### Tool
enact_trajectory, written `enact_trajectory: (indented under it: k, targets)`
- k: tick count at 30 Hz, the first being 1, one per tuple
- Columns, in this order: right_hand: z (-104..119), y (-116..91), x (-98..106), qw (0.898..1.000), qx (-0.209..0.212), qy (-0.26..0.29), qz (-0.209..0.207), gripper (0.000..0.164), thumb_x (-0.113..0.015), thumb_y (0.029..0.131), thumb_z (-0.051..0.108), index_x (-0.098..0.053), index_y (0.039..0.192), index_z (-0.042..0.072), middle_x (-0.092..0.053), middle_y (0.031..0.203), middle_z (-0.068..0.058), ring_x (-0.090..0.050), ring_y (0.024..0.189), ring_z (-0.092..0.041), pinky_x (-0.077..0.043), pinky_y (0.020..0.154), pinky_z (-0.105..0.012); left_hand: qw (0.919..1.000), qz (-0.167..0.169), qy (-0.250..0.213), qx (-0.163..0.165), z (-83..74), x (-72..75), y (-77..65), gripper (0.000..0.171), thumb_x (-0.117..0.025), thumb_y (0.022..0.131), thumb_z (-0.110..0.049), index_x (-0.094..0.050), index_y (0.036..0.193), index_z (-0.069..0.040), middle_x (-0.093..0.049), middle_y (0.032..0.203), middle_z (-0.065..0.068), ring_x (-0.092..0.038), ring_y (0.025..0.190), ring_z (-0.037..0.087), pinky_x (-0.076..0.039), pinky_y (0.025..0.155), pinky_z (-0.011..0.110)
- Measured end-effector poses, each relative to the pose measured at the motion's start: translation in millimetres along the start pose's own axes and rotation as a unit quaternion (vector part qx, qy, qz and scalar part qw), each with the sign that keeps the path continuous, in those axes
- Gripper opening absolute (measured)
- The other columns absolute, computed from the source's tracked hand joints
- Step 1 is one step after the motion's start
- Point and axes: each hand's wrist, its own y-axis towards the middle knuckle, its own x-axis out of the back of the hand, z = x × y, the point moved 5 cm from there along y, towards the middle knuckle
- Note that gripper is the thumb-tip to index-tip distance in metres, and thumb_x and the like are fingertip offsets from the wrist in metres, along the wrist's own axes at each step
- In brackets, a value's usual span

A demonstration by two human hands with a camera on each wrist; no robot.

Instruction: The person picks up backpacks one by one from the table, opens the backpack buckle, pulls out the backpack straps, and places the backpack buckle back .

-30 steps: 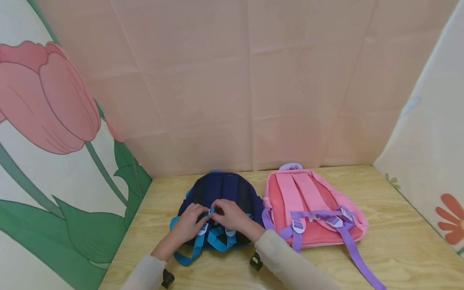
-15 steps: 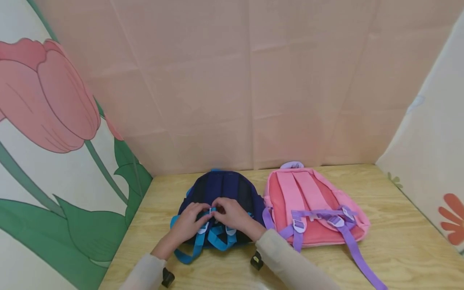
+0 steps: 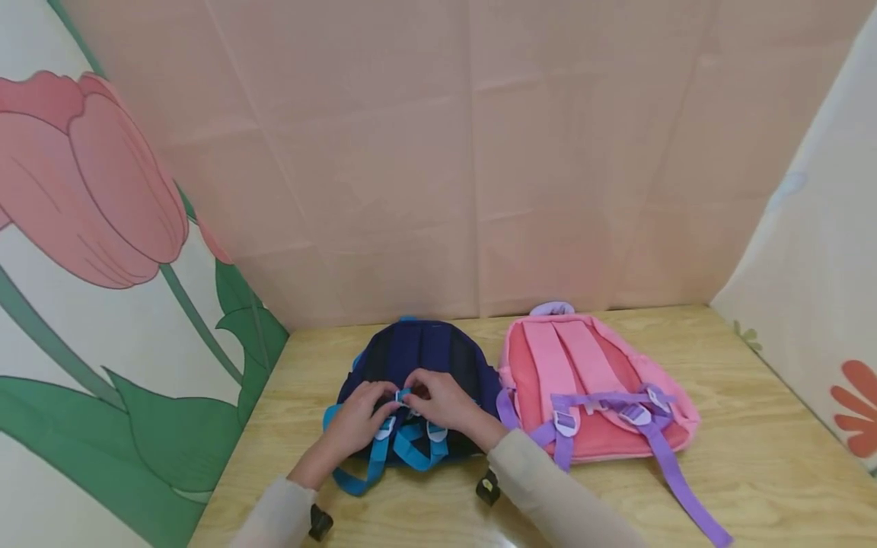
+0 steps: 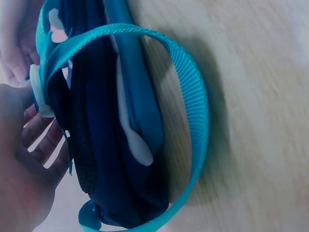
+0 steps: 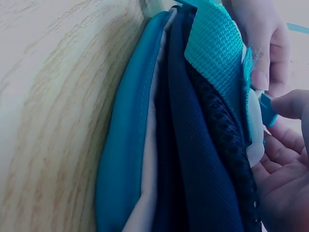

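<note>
A navy backpack (image 3: 418,346) lies on the table with its shoulder-strap side up. Over its lower middle, my left hand (image 3: 352,422) and right hand (image 3: 445,399) meet, thumbs and fingertips pinching a short blue strap (image 3: 403,396) with a small white fitting on it. The fingertips partly hide that fitting. Below them are white strap adjusters (image 3: 385,431) and hanging blue webbing. In the left wrist view a loop of webbing (image 4: 197,106) curves past the bag's side. In the right wrist view the right thumb presses the blue strap end (image 5: 267,111).
A pink backpack (image 3: 582,365) with purple straps lies right beside the navy one, one strap (image 3: 685,487) trailing toward the front edge. The wooden table (image 3: 747,426) meets a pink cloth backdrop (image 3: 384,190) behind. Flower-printed panels (image 3: 116,190) stand at the sides.
Both hands stay at the blue strap, with only slight finger shifts; the right hand lifts a little. The head view shifts slightly. The backpacks keep their places.
</note>
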Motion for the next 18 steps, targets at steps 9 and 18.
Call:
enact_trajectory:
  k: [9,18]
  targets:
    - [5.7,0.0,0.0,1.000,0.020,0.003,0.018,0.014,-0.069,0.096,0.016,-0.067,0.108,0.009,-0.070,0.096,-0.001,-0.065,0.084,-0.010,-0.053,0.074,-0.022,1.0000,0.004,0.001,0.007,1.1,-3.0,-2.5,0.021,-0.065,0.100,-0.018,-0.065,0.120,-0.011,-0.066,0.112,0.001,-0.057,0.102,0.014,-0.052,0.086,0.035]
    - [4.9,0.0,0.7,1.000,0.015,-0.013,0.016,0.007,-0.068,0.096,0.013,-0.066,0.102,0.010,-0.066,0.094,0.000,-0.060,0.080,-0.009,-0.052,0.072,-0.023,1.0000,-0.004,-0.003,-0.001,-2.0,-3.2,-3.3,0.020,-0.065,0.100,-0.019,-0.065,0.118,-0.011,-0.066,0.110,0.001,-0.056,0.099,0.014,-0.052,0.085,0.034]
